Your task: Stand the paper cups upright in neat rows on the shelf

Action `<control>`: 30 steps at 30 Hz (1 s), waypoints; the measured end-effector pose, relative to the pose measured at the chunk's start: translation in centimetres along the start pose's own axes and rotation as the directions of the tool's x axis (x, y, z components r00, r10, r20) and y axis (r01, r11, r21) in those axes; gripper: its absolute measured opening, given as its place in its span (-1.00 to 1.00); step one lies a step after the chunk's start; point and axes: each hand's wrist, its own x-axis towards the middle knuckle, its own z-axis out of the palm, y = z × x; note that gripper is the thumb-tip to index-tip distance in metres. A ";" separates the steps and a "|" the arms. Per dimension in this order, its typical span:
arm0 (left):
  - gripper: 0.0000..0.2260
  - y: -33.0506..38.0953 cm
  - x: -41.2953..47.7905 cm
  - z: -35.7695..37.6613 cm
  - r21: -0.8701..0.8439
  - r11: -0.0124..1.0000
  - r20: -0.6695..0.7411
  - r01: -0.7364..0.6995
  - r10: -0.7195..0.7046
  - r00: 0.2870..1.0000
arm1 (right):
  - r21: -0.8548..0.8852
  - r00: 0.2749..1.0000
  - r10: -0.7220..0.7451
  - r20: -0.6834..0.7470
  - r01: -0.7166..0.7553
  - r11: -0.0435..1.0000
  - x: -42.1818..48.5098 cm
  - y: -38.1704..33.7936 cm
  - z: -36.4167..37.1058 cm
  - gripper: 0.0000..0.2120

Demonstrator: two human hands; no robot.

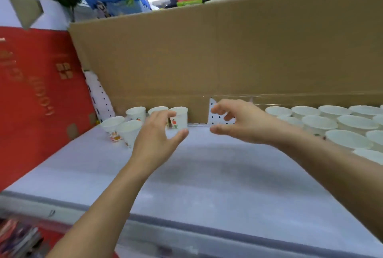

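Forearms come first: both of mine stretch out over the pale shelf (207,175), whose grey front edge runs nearest to me. Further out, my left hand (157,133) is spread in a wide C, thumb low and fingers high, gripping nothing. Just past its fingertips stands a fruit-printed cup (180,120), upright with its mouth up. I cannot tell whether my fingers brush its side. To the left of that hand, four more cups (130,131) cluster close together, mouths up, two nearer me and two behind.

My right hand (238,122) hovers level with the left and apart from it. Its fingers are loosely curled, the thumb sticks out, and it is empty. Beyond its fingers shows a patch of white pegboard (217,118) dotted with black holes. To the right of my right wrist, a large group of white cups (331,122) stands upright in tight rows, running off the edge of view.

Behind all of this, a tall cardboard sheet (207,50) backs the shelf. A red panel (37,102) with gold lettering closes the end far to the left of my left hand. Above the cardboard sit blurred blue, pink and dark goods.
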 end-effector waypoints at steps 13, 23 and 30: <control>-0.20 -13.1 5.5 -5.5 0.051 0.959 0.267 0.280 -0.283 0.921 | -0.021 0.949 0.309 -0.067 -0.311 0.950 16.2 -2.5 11.3 -0.25; -0.31 -12.6 6.7 -5.4 0.143 0.970 0.322 0.197 -0.233 0.918 | -0.154 0.920 0.341 -0.193 -0.372 0.916 16.5 -3.2 11.7 -0.41; -0.39 -9.4 5.7 -5.2 0.055 0.976 0.388 0.211 -0.215 0.896 | 0.074 0.953 0.293 0.074 -0.298 0.952 10.9 -3.1 7.6 -0.39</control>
